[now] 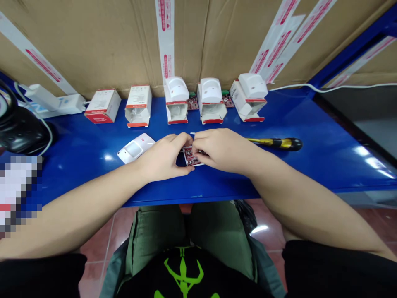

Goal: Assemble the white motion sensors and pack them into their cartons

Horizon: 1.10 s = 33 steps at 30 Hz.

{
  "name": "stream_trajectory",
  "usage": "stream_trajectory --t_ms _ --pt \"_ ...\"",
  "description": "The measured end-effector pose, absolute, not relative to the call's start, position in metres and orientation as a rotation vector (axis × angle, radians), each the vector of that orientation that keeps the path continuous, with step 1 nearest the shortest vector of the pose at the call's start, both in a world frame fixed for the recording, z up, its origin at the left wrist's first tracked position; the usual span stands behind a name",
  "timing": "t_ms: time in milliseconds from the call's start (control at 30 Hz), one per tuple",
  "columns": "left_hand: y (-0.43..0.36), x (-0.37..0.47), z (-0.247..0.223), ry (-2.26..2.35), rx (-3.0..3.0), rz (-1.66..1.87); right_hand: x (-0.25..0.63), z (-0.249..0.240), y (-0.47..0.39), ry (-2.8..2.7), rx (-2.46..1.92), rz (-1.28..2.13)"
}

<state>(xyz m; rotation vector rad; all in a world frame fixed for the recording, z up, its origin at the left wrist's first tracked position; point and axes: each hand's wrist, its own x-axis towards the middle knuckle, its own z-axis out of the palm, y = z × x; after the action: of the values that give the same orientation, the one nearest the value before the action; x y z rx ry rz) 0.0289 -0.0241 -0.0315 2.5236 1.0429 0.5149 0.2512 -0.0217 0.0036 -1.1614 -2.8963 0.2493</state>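
A red circuit board [190, 157] in a white housing lies on the blue table, between my two hands. My left hand [167, 157] curves around its left side, thumb at the lower edge and fingers at the upper edge. From the right, my right hand [217, 149] reaches over the board, its thumb and fingertips bent together at the board's surface; anything between them is too small to make out. Left of my left hand rests a white detector cover [136, 148]. A screwdriver with a yellow and black handle [281, 144] lies right of my right hand.
Along the back stand small boxes [104, 106], [138, 103]; three more carry white detectors [177, 89], with red boards [192, 102] between them. A power strip [63, 105] and a black object [25, 128] are at the left. The table's front edge [192, 200] is near my lap.
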Motion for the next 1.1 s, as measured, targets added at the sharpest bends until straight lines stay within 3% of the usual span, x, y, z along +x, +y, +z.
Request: stream_trajectory --t_ms 600,1100 --pt "-0.015 0.022 -0.037 0.929 2.485 0.618 0.256 -0.008 -0.015 -2.735 -1.100 0.389" --pt "-0.014 0.022 -0.037 0.940 2.478 0.614 0.247 -0.005 -0.020 -2.637 -1.296 0.429"
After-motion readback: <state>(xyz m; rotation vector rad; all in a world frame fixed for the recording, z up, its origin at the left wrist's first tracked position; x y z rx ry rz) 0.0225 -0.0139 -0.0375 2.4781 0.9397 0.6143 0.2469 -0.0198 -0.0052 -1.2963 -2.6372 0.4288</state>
